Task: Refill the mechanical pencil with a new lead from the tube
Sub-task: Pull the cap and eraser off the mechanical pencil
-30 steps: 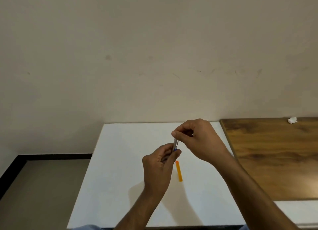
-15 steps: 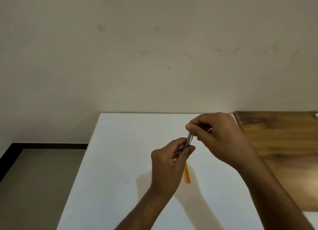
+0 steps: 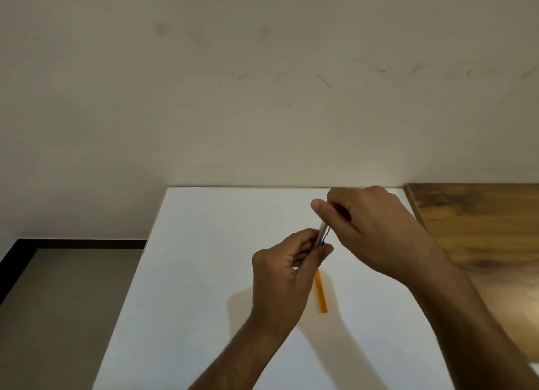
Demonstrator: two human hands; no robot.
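tube (image 3: 320, 293) on table (image 3: 204, 273), right of left hand (image 3: 284, 273)

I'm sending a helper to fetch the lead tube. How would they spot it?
Look at the white table beside the wooden surface. The lead tube lies flat there, just below the left hand: a slim orange stick, the only brightly coloured thing lying loose.

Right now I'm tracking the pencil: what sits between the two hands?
In the head view, the pencil spans the gap from left hand to right hand.
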